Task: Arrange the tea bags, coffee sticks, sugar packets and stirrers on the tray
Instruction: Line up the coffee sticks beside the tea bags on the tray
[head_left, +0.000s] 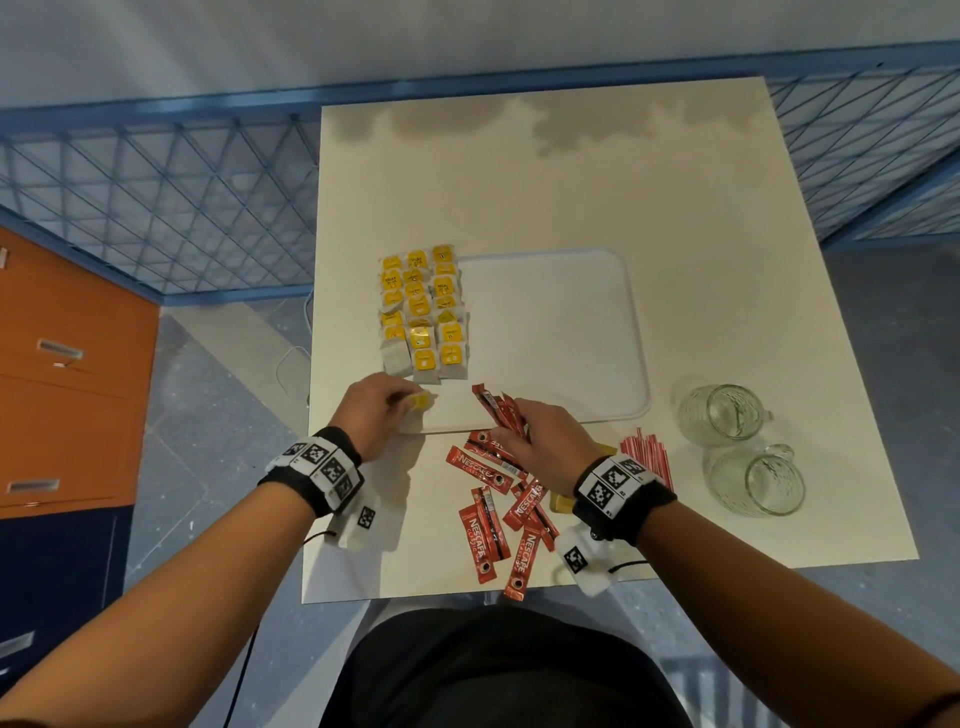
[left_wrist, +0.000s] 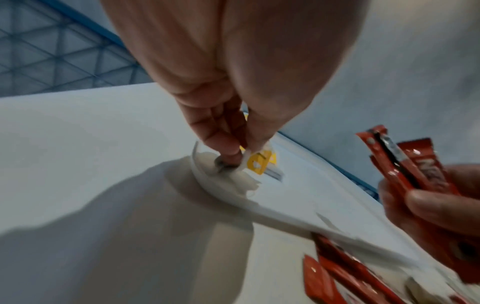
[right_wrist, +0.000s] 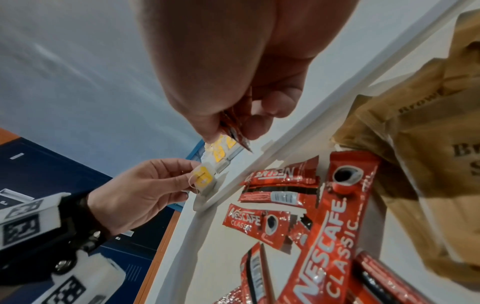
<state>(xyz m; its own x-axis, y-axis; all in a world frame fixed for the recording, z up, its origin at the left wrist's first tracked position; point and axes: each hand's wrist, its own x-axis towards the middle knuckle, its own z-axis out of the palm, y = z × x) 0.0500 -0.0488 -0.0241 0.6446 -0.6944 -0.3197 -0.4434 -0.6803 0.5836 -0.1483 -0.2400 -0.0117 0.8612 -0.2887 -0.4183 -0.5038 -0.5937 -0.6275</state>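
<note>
A white tray (head_left: 550, 332) lies mid-table with several yellow-tagged tea bags (head_left: 423, 312) in rows along its left side. My left hand (head_left: 376, 410) pinches one more tea bag (head_left: 420, 401) by its yellow tag at the tray's near-left corner (left_wrist: 257, 164) (right_wrist: 205, 178). My right hand (head_left: 540, 441) grips a bunch of red coffee sticks (head_left: 501, 410) over the tray's near edge (left_wrist: 405, 160). More red coffee sticks (head_left: 498, 499) lie scattered on the table in front of the tray (right_wrist: 330, 232). Red-and-white stirrers (head_left: 647, 457) lie right of my right wrist. Brown sugar packets (right_wrist: 426, 127) sit under my right wrist.
Two clear glass mugs (head_left: 722, 415) (head_left: 758, 480) stand at the table's right, beside the tray. The white table (head_left: 545, 182) has a blue mesh fence (head_left: 171, 197) behind and left. An orange drawer cabinet (head_left: 67, 374) stands at the far left.
</note>
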